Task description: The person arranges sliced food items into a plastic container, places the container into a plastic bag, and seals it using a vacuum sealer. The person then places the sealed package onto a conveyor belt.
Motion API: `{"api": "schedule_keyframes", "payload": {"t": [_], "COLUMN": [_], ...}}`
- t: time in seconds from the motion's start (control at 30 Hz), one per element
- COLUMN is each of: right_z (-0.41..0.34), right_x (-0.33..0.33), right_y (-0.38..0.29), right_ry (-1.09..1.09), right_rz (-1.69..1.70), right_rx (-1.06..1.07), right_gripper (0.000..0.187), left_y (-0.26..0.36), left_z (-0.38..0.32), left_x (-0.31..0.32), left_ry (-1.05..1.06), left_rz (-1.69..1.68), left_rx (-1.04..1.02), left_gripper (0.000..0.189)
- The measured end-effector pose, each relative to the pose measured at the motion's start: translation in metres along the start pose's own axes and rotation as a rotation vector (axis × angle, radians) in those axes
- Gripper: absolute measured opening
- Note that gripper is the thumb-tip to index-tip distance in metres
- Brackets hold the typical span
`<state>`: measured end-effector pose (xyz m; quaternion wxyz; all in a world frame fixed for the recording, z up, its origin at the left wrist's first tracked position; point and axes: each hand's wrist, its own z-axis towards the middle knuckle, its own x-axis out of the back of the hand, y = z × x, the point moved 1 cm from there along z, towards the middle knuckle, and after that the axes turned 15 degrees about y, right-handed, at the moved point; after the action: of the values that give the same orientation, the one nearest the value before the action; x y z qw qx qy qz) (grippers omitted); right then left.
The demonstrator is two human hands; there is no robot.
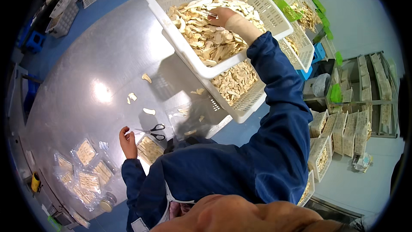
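My right hand (220, 17) reaches into a large white perforated plastic basket (175, 33), among pale dried slices (206, 35) that look like mushroom. A thin, pale, shiny piece shows at its fingers; whether it is gripped is unclear. Over the steel table, my left hand (128, 142) has loosely curled fingers, slightly apart, with nothing visible in them. Beside it lie black-handled scissors (157, 132) and a small tray of slices (149, 150), partly hidden by my sleeve. A few loose slices (149, 111) and a clear plastic bag or sheet (177, 117) rest on the metal table (80, 103).
Clear packs of slices (88, 180) and a lidded jar (107, 203) are at the lower left. Another basket of smaller pieces (235, 82) stands under the large one. More filled baskets (322, 158) and a rack (363, 93) are at the right.
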<state>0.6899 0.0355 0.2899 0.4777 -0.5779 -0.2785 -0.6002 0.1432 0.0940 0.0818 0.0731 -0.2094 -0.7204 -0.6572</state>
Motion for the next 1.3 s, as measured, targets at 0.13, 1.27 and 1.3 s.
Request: {"api": "schedule_keyframes", "payload": {"t": [0.13,1.27,1.3], "right_z": [0.026,0.036,0.037], "right_x": [0.006,-0.028,-0.031], "right_y": [0.038,0.031,0.030], "right_ry": [0.144,-0.096,-0.091], "right_rz": [-0.229,-0.285,-0.332], "right_rx": [-0.184,-0.218,-0.196], "right_gripper": [0.024,0.036,0.035], "left_y": [0.000,-0.025,-0.023], "left_z": [0.001,-0.004,-0.005], "left_x": [-0.001,0.000,-0.001], "left_ry": [-0.019,-0.038,-0.031], "left_rz": [-0.035,-0.046,-0.044], "left_rx": [0.002,0.049,0.040], "left_gripper": [0.033,0.031,0.031]}}
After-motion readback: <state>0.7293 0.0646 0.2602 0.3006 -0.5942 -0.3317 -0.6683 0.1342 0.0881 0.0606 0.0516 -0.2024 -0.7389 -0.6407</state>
